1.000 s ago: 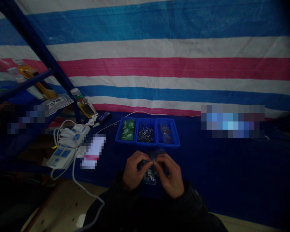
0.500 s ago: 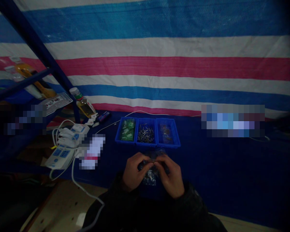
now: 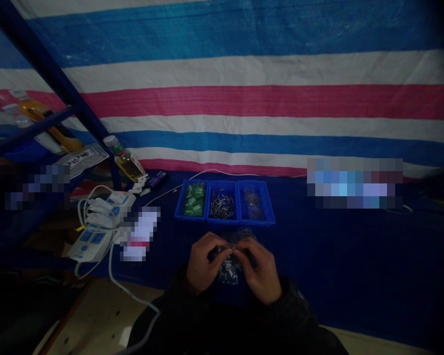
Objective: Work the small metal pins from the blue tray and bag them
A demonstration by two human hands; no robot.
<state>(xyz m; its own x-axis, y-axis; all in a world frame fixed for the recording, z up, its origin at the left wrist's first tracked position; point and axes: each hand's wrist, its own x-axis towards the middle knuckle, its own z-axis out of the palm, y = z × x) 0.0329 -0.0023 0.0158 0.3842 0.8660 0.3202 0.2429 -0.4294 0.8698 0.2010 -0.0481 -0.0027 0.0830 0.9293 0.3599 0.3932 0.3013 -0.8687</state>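
Note:
My left hand (image 3: pixel 203 261) and my right hand (image 3: pixel 261 266) meet at the front of the table, thumbs and forefingers pinched together. Between the fingertips is something tiny with a pale glint, too small to name. Crinkled clear plastic bags (image 3: pixel 228 273) with shiny bits show below and behind the fingers; whether the fingers grip this plastic I cannot tell. Just beyond my hands stand three joined blue bins: the left bin (image 3: pixel 177 212) contains green packets (image 3: pixel 194 199), the middle one metal screws or pins (image 3: pixel 222 204), the right one small clear packets (image 3: pixel 252 202).
Left on the blue table (image 3: pixel 340 266) are a blurred-out phone-like slab (image 3: pixel 140 234), a power strip (image 3: pixel 89 246) with plugs and white cables, and a drink bottle (image 3: pixel 128 160). A blue metal frame (image 3: pixel 55 74) rises there. Striped sheeting (image 3: pixel 244 101) hangs behind. A pixelated patch covers something at right.
My hands stay pinched together in nearly the same place, with small finger shifts at the tips. The view has moved very slightly. The bins and their contents look the same.

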